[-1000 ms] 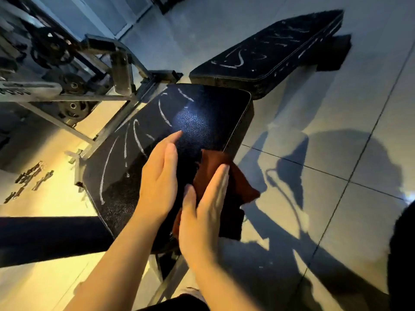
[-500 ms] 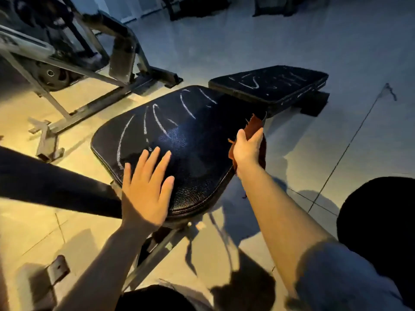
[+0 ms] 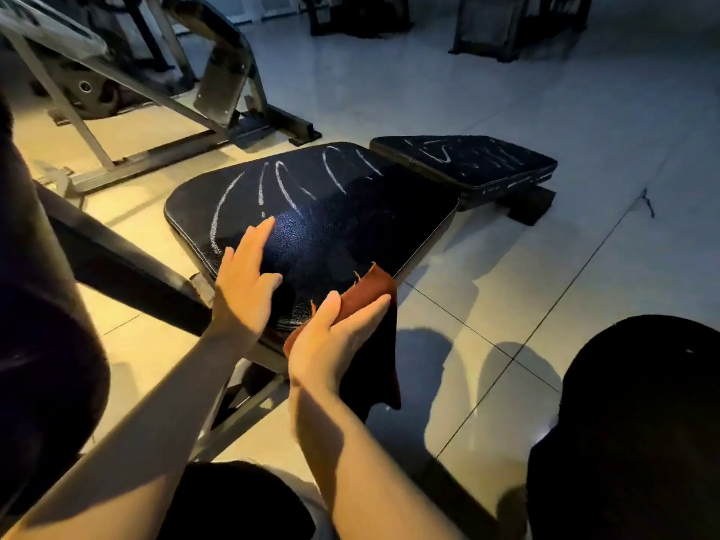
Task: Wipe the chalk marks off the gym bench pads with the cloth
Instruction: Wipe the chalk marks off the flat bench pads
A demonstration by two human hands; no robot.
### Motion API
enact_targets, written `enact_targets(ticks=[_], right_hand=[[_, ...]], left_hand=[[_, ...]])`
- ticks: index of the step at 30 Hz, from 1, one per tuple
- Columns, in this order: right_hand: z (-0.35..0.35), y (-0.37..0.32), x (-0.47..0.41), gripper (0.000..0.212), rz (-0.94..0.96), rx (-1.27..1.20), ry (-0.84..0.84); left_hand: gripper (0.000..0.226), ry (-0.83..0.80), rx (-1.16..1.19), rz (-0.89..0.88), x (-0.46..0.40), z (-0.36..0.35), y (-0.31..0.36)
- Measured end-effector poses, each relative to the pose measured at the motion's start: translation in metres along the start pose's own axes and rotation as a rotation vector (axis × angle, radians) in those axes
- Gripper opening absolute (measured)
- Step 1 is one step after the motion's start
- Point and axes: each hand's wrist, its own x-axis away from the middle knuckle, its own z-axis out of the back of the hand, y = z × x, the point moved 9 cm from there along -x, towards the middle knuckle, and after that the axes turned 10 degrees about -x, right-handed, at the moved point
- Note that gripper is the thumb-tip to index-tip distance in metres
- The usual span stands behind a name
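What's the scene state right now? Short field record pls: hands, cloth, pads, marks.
left hand: flat on near bench pad, fingers straight
right hand: holds brown cloth at pad's near right edge
cloth: partly on pad, rest hangs off the edge
near pad marks: chalk marks on far left part, unwiped
far bench pad: chalk scribbles, untouched

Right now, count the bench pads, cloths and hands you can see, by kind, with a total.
Black padded bench pads with chalk marks: 2
Rust-brown cloth: 1
Bare hands: 2, left hand, right hand
Total: 5
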Motion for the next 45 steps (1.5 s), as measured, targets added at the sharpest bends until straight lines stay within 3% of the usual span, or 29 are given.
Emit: enact_targets(ticks=[3,7,14,19,23,25,27,29,31,34,36,41,45], right_hand=[[0.006,-0.009,-0.03,0.068,0.029,-0.032,0.056],[0.015,-0.022,-0.101,0.07,0.062,0.052,0.005],[0.016,-0.048,-0.159,0.063,0.083,0.333,-0.068],[-0.006,-0.044,-0.103,0.053,0.31,0.782,-0.175],[-0.024,-0.048,-0.028,0.063,0.695,0.96,-0.296],[-0.032,-0.043,-0.002,0.058,0.817,0.995,-0.449],[-0.028,-0.042,0.006,0.06,0.897,1.023,-0.668],[-0.017,-0.052,-0.004,0.064,0.993,1.051,-0.889],[-0.009,-0.06,-0.027,0.072,1.049,1.248,-1.083],[-0.01,-0.059,-0.054,0.092,1.143,1.531,-1.056],[-0.012,-0.05,-0.05,0.095,1.099,1.494,-1.045],[-0.05,-0.026,0.009,0.085,1.226,1.489,-0.868],[-0.11,-0.015,0.026,0.064,1.11,1.466,-0.738]], left_hand=[[0.072,-0.047,-0.019,-0.009,0.0,-0.005,-0.005],[0.065,-0.071,-0.212,-0.21,0.008,-0.014,-0.003],[0.066,-0.007,-0.247,-0.213,0.008,-0.013,-0.003],[0.066,-0.053,-0.181,-0.2,0.006,-0.015,-0.006],[0.062,-0.051,0.155,-0.092,0.006,0.0,-0.005],[0.058,0.027,0.219,-0.046,0.017,0.017,-0.006],[0.055,0.067,0.103,-0.026,0.035,0.031,-0.01],[0.048,0.082,-0.044,-0.16,0.055,0.042,-0.007],[0.039,0.047,-0.155,-0.237,0.075,0.046,-0.011],[0.036,-0.031,-0.297,-0.216,0.099,0.049,-0.022],[0.047,-0.077,-0.38,-0.228,0.111,0.046,-0.024],[0.053,0.007,-0.398,-0.125,0.116,0.059,-0.026],[0.039,0.065,-0.456,-0.107,0.116,0.061,-0.015]])
